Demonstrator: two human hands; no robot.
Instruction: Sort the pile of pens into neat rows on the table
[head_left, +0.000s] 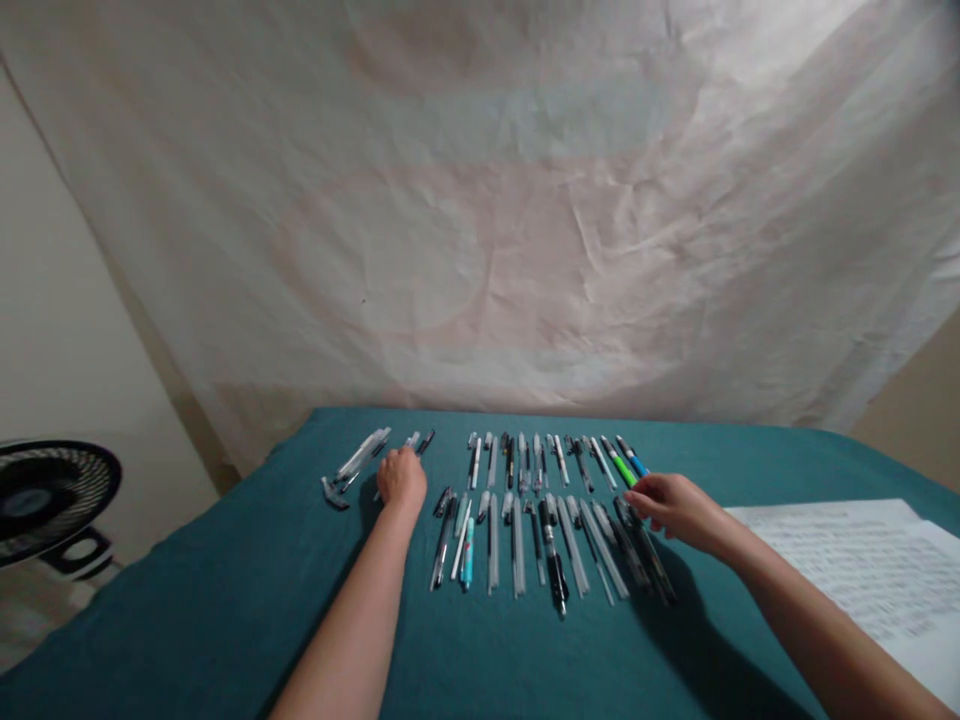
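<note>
Toward the tabletop's far edge [750, 450], the left hand [403, 482] and right hand [675, 512] work apart among pens [518, 560], grips unclear; light fingertips should keep neighbours aligned.

You can read no word, brand or number here: the lines of writing on the white papers [847, 560] at the right are too blurred, and any marking on the pens [556, 572] across the counter [202, 610] is too small.
</note>
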